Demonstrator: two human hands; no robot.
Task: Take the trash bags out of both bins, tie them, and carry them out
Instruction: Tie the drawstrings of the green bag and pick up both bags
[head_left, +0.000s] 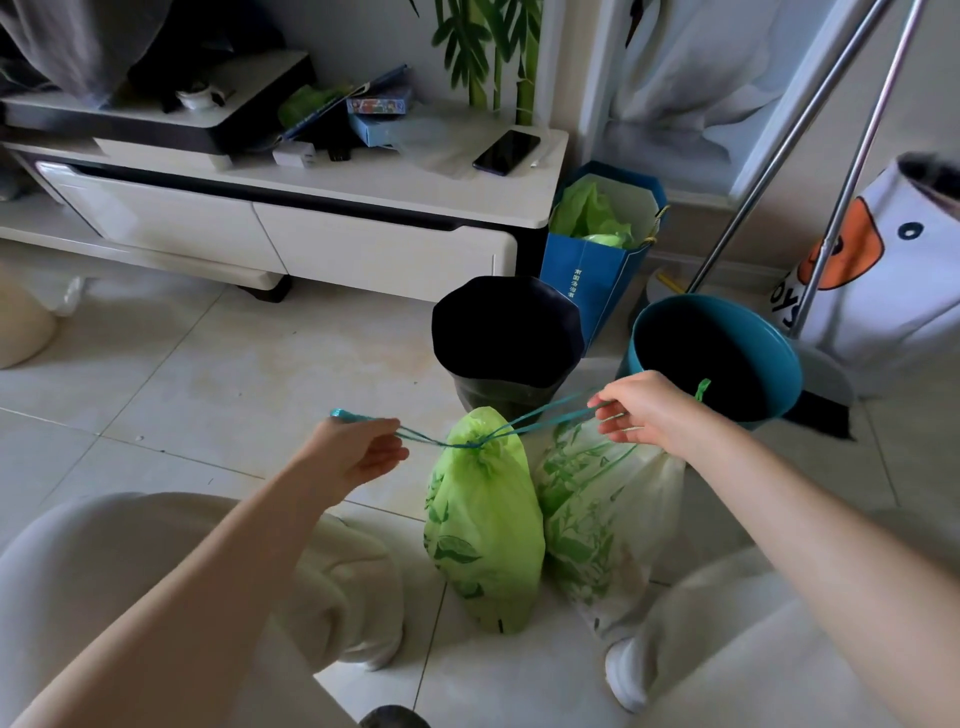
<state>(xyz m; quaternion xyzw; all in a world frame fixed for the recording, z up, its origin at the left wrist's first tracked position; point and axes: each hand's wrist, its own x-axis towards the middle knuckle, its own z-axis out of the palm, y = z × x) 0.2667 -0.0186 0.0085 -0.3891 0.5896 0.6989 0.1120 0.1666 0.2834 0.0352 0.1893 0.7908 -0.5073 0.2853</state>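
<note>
Two bags are out; my left hand (358, 452) and right hand (636, 408) pinch the drawstring (524, 423) taut on the green bag (480, 525) — knot next.

The right hand (636, 408) covers the top of the pale leaf-printed bag (597, 525), so whether its neck is tied cannot be told. The green bag (483, 525) hides that bag's left flank. Both bins, the black one (506, 338) at twelve o'clock and the teal one (714, 353) at one o'clock, are too dark inside to read. The picture's right edge cuts off the white printed sack (893, 280) at three o'clock; the print on the blue paper bag (587, 280) is too small to read.
</note>
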